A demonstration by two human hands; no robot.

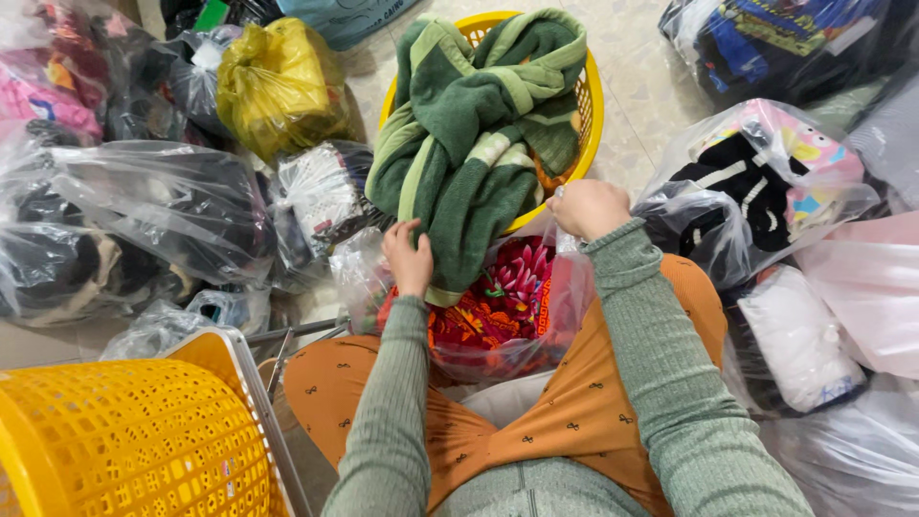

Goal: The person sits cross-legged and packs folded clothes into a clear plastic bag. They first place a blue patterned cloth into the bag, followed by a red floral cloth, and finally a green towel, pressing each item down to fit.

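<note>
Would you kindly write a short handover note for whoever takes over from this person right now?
Left hand: grips the near-left rim of the clear plastic bag on the lap.
Right hand: closed on the bag's far-right rim, holding it open.
Things: red floral cloth already lies inside the bag. Green blanket hangs out of the yellow basket, its lower end touching the bag's mouth.
Done: bag open, floral cloth in.
Left: blanket is still mostly in the basket; bag not tied.

Clear plastic bag (498,316) with red floral fabric, on the lap, gripped at its rim by both hands. Knotted yellow bag (280,84), upper left. Clear bags of dark clothing (163,211) at left; clear bag with pink-and-black garment (756,182) at right.
</note>
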